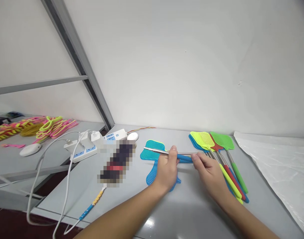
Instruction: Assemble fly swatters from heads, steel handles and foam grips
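Note:
My left hand is closed around a blue-handled metal rod, its thumb lying along the top. My right hand grips the end of the blue handle. The rod is held roughly level, its bare metal tip pointing left. Beneath it on the table lies a teal perforated fly swatter head. A darker blue swatter head is partly covered by my left hand. Just right of my right hand, several fly swatters in yellow, red, blue and green lie fanned together.
Left of my hands lie a pixelated device with a cable, white power strips and a round white object. Clear plastic sheeting covers the right side. Colourful cords rest on another table beyond a metal frame.

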Demonstrator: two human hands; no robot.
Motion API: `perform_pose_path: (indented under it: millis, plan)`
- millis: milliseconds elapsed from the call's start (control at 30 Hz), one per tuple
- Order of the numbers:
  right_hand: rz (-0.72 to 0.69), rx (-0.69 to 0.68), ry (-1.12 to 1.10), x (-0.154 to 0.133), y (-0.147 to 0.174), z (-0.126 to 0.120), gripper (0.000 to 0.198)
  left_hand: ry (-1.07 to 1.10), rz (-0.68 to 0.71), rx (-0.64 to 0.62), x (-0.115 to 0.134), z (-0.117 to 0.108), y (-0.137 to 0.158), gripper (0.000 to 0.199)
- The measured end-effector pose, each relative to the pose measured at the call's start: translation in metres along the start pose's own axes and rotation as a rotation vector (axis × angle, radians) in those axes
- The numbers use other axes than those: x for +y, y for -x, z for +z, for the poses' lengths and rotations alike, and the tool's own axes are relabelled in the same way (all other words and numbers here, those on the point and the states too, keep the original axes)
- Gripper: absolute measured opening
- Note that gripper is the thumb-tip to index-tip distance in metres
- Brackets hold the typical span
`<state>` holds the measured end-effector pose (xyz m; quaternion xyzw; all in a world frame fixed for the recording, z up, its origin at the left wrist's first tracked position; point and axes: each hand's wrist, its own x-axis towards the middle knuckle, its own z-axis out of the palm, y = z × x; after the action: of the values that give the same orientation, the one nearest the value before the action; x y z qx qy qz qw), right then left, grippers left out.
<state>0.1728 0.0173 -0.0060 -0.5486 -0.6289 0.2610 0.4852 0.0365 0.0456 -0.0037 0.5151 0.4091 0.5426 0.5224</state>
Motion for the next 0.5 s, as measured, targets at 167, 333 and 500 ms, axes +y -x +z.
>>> perform_pose_path:
  millis: [167,333,500]
  plan:
    - [-0.267,-0.224,0.192,0.001,0.000,-0.001,0.017,-0.053,0.011,-0.125,-0.003,-0.005,-0.008,0.054]
    - [-0.079,-0.170,0.045,0.006,0.006,0.010,0.015,-0.313,0.146,-0.297,-0.002,-0.006,-0.009,0.047]
    - [0.029,-0.091,-0.039,0.005,0.003,0.007,0.019,-0.690,0.449,-0.484,0.008,-0.018,-0.016,0.040]
